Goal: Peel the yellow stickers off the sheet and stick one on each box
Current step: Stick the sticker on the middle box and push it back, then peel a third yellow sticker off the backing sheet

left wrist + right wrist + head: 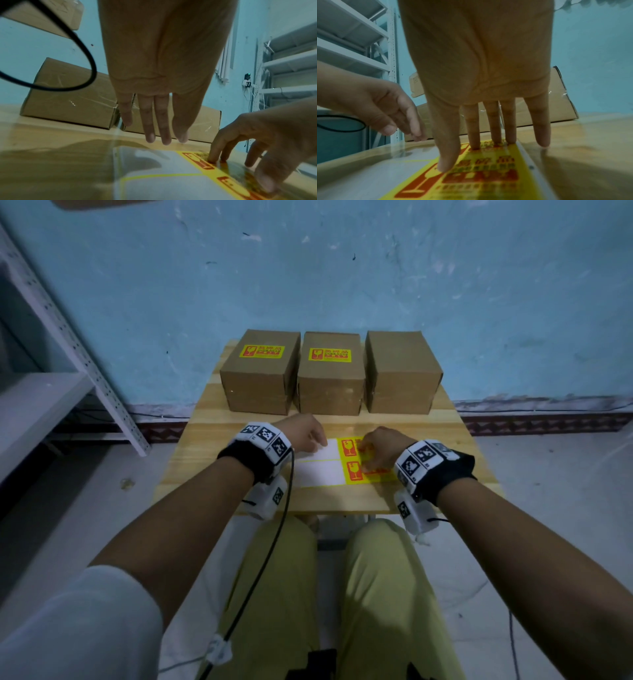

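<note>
Three cardboard boxes stand in a row at the back of the wooden table (212,453). The left box (260,378) and the middle box (330,385) each carry a yellow sticker on top; the right box (400,371) has a bare top. A white backing sheet (318,472) lies near the front edge, with two yellow stickers (354,472) on its right half and its left half peeled bare. My left hand (317,440) has straight fingers at the sheet's far left edge. My right hand (371,455) presses fingertips (476,146) and thumb flat on the stickers (488,175).
A grey metal shelf rack (51,392) stands to the left of the table, against the blue wall. A black cable (274,542) hangs from my left wrist over my lap. The table's front edge runs just behind my wrists.
</note>
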